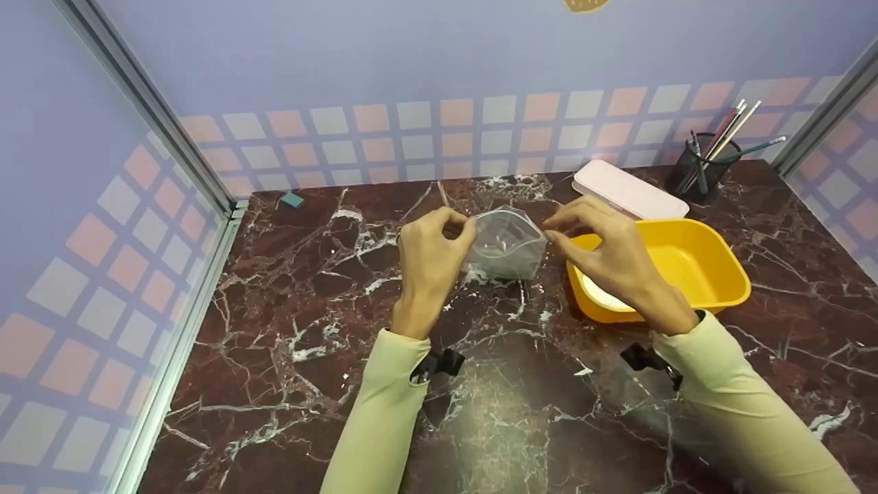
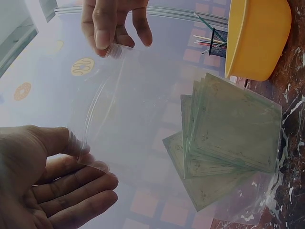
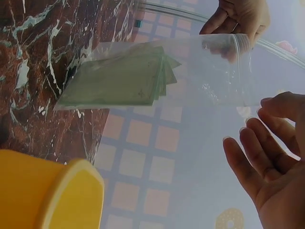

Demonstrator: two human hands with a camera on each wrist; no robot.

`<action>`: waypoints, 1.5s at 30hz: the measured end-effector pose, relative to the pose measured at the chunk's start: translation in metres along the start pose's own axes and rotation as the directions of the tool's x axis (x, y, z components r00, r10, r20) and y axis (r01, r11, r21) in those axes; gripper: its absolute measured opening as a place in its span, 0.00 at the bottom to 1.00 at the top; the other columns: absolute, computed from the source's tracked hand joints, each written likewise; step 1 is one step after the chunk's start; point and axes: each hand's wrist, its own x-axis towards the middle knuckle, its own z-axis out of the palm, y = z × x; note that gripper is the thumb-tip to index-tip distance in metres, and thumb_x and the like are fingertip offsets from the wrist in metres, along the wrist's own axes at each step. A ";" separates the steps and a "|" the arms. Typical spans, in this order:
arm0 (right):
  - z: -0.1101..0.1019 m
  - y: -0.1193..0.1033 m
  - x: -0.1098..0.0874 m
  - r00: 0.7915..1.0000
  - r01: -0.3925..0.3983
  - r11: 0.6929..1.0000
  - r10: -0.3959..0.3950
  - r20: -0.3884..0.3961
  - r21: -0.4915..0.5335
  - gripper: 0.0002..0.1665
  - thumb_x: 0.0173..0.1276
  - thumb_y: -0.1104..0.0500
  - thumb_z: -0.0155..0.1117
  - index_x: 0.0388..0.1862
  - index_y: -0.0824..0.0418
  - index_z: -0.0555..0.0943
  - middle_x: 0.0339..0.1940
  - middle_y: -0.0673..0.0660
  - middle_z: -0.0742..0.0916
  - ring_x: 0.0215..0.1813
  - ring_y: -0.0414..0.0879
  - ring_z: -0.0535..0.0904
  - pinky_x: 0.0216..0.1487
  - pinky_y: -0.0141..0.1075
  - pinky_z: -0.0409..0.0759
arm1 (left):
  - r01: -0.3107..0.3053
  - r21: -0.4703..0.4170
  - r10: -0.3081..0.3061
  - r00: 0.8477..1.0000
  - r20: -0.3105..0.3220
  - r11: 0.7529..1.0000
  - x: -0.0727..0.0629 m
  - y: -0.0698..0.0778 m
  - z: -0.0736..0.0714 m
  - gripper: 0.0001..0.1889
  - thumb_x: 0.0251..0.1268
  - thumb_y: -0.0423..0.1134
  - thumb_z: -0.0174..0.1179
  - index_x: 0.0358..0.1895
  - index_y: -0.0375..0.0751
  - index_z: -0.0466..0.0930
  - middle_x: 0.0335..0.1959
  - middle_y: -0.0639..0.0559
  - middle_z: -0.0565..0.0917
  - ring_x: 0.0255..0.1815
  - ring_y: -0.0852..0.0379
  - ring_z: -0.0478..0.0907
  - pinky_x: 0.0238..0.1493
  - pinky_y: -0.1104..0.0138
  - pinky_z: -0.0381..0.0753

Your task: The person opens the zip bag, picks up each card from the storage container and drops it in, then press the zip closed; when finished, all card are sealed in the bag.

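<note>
A clear zip-lock bag (image 1: 504, 264) stands upright on the dark marbled table, its mouth spread apart at the top. My left hand (image 1: 432, 257) pinches the left end of the mouth between thumb and index finger. At the opposite end, my right hand (image 1: 614, 247) pinches the corner with thumb and index fingertips, its other fingers spread loosely in the right wrist view. Down inside the bag lie several greenish square sheets (image 2: 233, 129), fanned unevenly, with patterned borders. The left wrist view shows the zip strip running between both hands.
Beside my right hand sits a yellow tub (image 1: 713, 274) with a white round item (image 1: 603, 293) in it. Behind it are a pink case (image 1: 627, 186) and a black mesh cup (image 1: 706, 175) of pencils. A small teal block (image 1: 292, 200) lies back left. Walls border the table.
</note>
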 end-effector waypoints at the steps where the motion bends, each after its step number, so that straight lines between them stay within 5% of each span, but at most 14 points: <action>1: -0.002 0.001 0.000 1.000 -0.008 1.000 0.008 0.003 -0.008 0.09 0.68 0.73 0.74 0.45 0.68 0.88 0.44 0.55 0.90 0.44 0.48 0.86 0.51 0.32 0.86 | 0.000 0.000 0.000 1.000 0.000 1.000 0.000 0.000 0.000 0.06 0.64 0.33 0.74 0.30 0.37 0.89 0.27 0.49 0.90 0.24 0.54 0.86 0.33 0.63 0.87; 13: -0.024 0.026 -0.016 0.983 -0.164 0.980 0.172 0.070 -0.110 0.10 0.66 0.74 0.75 0.46 0.70 0.87 0.44 0.60 0.90 0.47 0.54 0.86 0.52 0.29 0.85 | 0.000 0.002 0.000 1.000 0.000 1.000 0.000 0.000 0.000 0.06 0.64 0.33 0.74 0.30 0.37 0.89 0.27 0.49 0.90 0.24 0.54 0.86 0.32 0.63 0.87; 20: -0.032 0.052 -0.031 0.958 -0.234 0.958 0.256 0.130 -0.164 0.09 0.66 0.73 0.75 0.45 0.71 0.87 0.44 0.63 0.90 0.46 0.59 0.88 0.48 0.56 0.88 | 0.008 -0.008 -0.008 1.000 0.007 1.000 0.000 0.000 0.000 0.06 0.65 0.33 0.73 0.30 0.37 0.89 0.27 0.49 0.90 0.25 0.55 0.87 0.32 0.65 0.87; 31: -0.041 0.086 -0.046 0.866 -0.383 0.896 0.433 0.249 -0.226 0.12 0.70 0.67 0.74 0.49 0.74 0.87 0.46 0.70 0.90 0.47 0.65 0.87 0.51 0.61 0.86 | 0.003 -0.007 -0.003 1.000 0.000 1.000 0.001 0.000 0.000 0.06 0.64 0.33 0.73 0.29 0.38 0.89 0.26 0.50 0.90 0.24 0.55 0.87 0.33 0.65 0.87; 45: -0.039 0.112 -0.055 0.842 -0.355 0.899 0.427 0.330 -0.256 0.12 0.68 0.69 0.75 0.48 0.74 0.87 0.42 0.68 0.91 0.45 0.62 0.87 0.51 0.58 0.84 | 0.017 -0.018 -0.017 1.000 0.002 1.000 0.001 0.000 0.000 0.06 0.64 0.32 0.73 0.30 0.37 0.89 0.27 0.49 0.90 0.24 0.55 0.86 0.32 0.66 0.87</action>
